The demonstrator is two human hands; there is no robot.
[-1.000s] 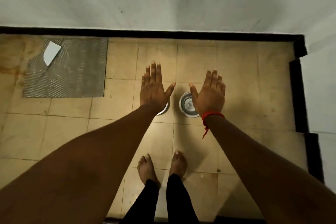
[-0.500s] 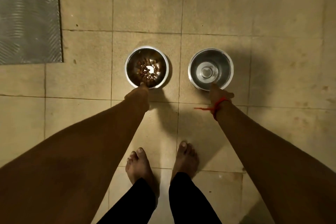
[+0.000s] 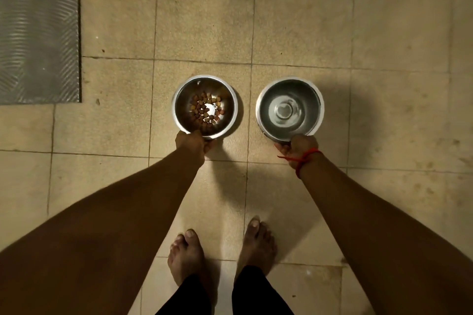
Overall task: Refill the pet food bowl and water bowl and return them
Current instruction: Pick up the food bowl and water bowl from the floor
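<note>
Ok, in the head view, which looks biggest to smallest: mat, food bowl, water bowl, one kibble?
1. mat (cut off by frame)
2. food bowl and water bowl: look alike, unranked
3. kibble

Home interior, prob. a pet-feeding corner: worn beige tile floor [image 3: 384,33], grey ribbed mat [image 3: 38,30], bare feet [image 3: 189,256].

Both your arms run from the lower corners of the frame up toward its middle, nearly straight and angled slightly inward. Your left hand [image 3: 194,144] is curled on the near rim of the food bowl [image 3: 184,105], back of the hand up. Your right hand [image 3: 298,147] grips the near rim of the water bowl [image 3: 266,110] (how the fingertips lie cannot be made out). A red thread [image 3: 305,157] circles your right wrist. Your bare feet [image 3: 186,256] stand at bottom centre.
</note>
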